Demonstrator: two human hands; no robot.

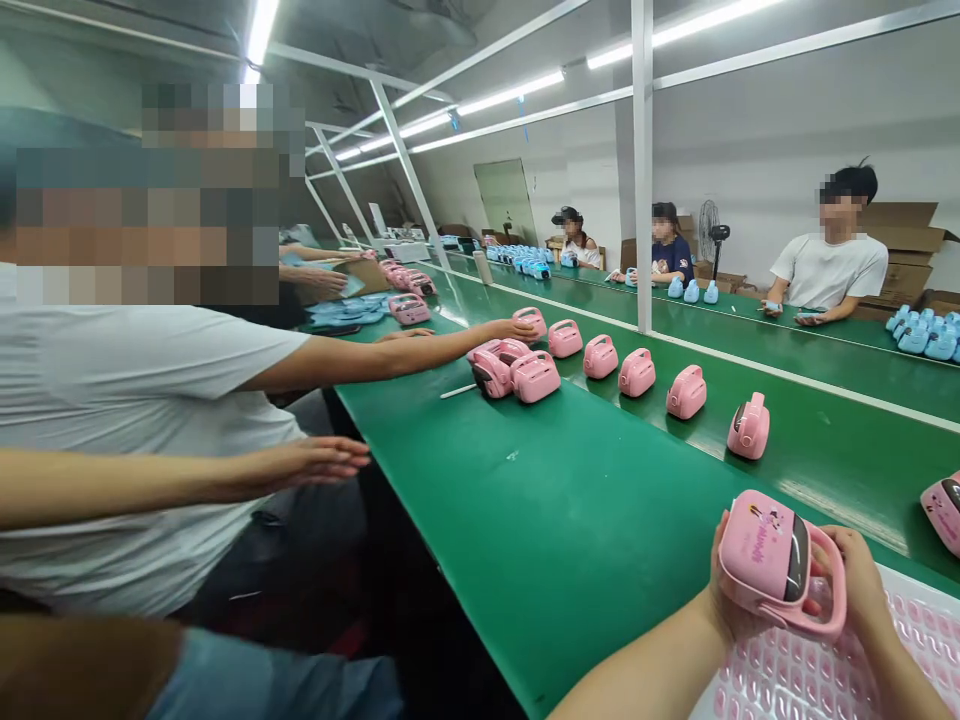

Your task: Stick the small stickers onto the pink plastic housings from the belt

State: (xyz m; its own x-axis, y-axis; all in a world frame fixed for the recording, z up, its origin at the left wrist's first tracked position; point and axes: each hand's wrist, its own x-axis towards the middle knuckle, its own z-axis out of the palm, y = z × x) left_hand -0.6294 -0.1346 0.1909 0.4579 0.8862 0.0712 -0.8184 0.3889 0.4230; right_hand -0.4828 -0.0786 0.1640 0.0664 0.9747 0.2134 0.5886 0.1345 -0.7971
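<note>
In the lower right of the frame, the left hand [722,592] and the right hand [860,572] are both gripping a pink device [757,548], fingers closing around its sides, its handle facing lower right. A sheet [922,625] of pink ovals is lying beneath them, taking up that corner of the tabletop [592,510]. Another device [945,512] is poking in at the right edge. A row of devices [686,393] is running toward the centre, ending beside a cluster [535,377]; a white rod [457,392] is lying just left of it. A co-worker's arm [382,362] is spanning the tabletop there. A white post [643,170] is standing upper right of centre, blocking part of the background. Blue devices [926,333] are sitting at far right.
</note>
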